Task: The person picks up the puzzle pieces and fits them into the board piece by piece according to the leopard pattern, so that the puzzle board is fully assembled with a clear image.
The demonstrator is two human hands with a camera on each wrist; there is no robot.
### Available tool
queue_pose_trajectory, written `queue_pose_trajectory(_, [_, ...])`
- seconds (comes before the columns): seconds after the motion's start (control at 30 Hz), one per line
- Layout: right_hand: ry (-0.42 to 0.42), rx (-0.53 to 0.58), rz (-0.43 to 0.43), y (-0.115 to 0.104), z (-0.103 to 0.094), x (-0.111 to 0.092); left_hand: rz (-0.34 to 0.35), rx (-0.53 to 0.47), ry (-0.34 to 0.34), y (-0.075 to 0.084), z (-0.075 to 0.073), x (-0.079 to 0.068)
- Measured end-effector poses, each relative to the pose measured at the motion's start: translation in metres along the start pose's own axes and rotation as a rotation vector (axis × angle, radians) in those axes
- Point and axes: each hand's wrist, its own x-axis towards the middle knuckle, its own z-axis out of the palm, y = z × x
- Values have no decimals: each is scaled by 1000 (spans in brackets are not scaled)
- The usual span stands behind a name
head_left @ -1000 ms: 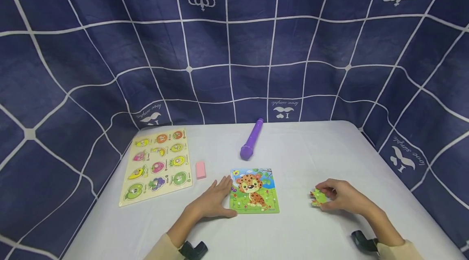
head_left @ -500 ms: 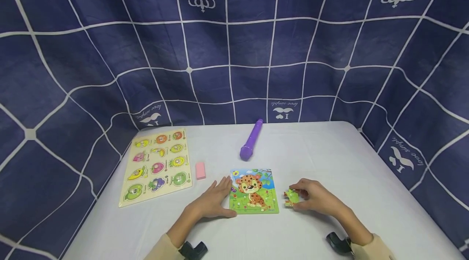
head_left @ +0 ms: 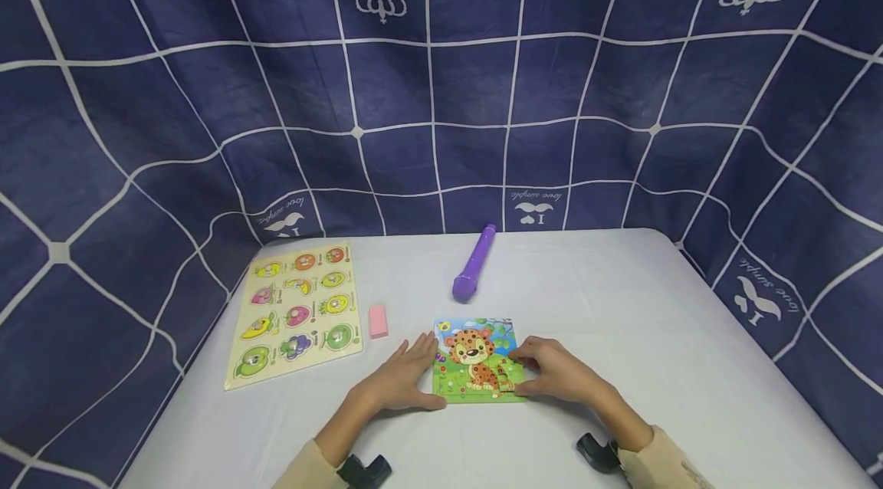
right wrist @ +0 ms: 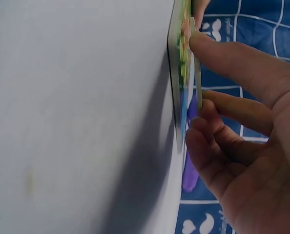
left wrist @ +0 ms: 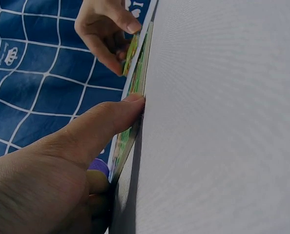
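Note:
A square leopard jigsaw puzzle (head_left: 476,398) lies on the white table in the head view. My left hand (head_left: 400,380) rests at its left side, fingers spread, with fingertips and thumb against the board. In the left wrist view, the left thumb (left wrist: 106,119) reaches to the puzzle's edge. My right hand (head_left: 557,372) pinches a green jigsaw piece (head_left: 508,374) over the puzzle's right part. Seen edge-on in the right wrist view, the piece (right wrist: 198,73) sits between thumb and fingers, close above the board. The right fingers partly cover the puzzle's right edge.
A wooden fruit peg puzzle (head_left: 276,355) lies at the table's left. Between it and my left hand is a pink block (head_left: 377,321). A purple toy microphone (head_left: 474,265) lies behind the leopard puzzle. Blue checked cloth (head_left: 469,83) hangs around the table's back and sides.
My right hand has moved left with the jigsaw piece, from the table's right side to over the puzzle's right part. The left hand has stayed in place.

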Motion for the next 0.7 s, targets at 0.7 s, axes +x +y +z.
queue_pose_trajectory(0.7, [-56, -35, 41, -11, 7, 13, 9, 13, 8, 3, -2, -2])
